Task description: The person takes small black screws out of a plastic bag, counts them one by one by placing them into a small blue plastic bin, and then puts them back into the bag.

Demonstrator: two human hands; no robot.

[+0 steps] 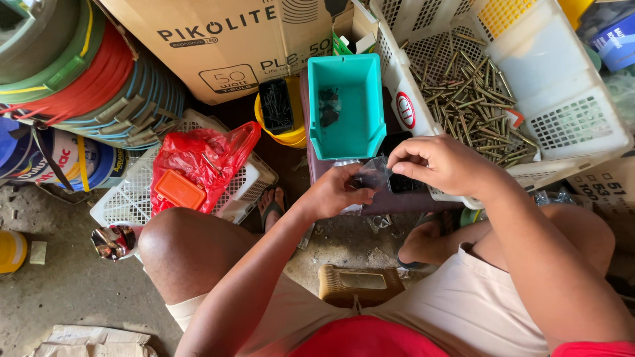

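1. My left hand (337, 192) has its grip closed on a small clear plastic bag (372, 173), just below the teal bin (346, 109).
2. My right hand (440, 162) pinches the bag's top edge.
3. A white basket of screws (575, 125) sits right of the bin.

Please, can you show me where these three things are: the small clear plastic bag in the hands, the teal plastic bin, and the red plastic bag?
Small clear plastic bag (372, 173), head view, on its upper crinkled film.
Teal plastic bin (350, 135), head view, bare inside floor.
Red plastic bag (198, 158), head view, middle of its crumpled top.
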